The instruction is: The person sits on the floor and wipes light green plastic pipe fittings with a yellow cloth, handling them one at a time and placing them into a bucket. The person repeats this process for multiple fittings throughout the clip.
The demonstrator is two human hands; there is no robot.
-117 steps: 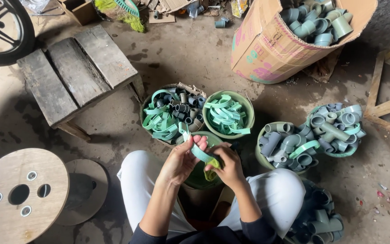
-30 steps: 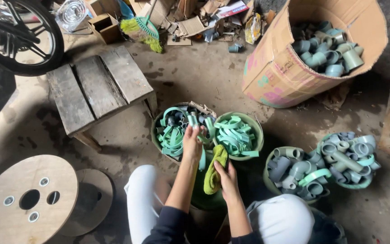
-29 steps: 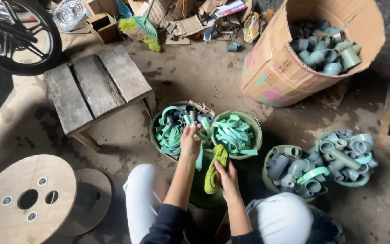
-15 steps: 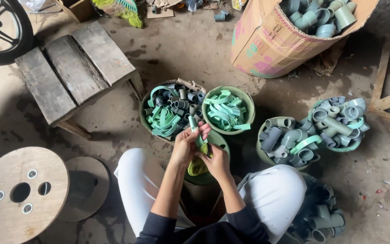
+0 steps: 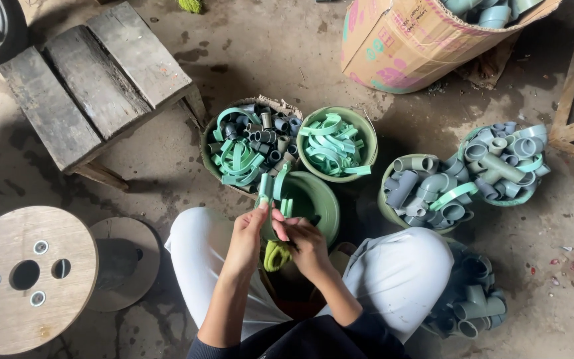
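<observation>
Gripping 1 bundle of green clips point(image 5: 267, 188) upright, long axis pointing away toward the mixed basket point(image 5: 212, 127), left hand point(image 5: 247, 234) fingers clamped on its lower end, right hand point(image 5: 305, 236) touching just beside, fingers curled, above the green bowl point(image 5: 323, 203).

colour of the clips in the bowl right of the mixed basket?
Light green clips, in an olive-green bowl; head view.

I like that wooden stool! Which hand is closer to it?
Left. The left hand is just below and right of the stool; the right hand sits farther right.
</observation>
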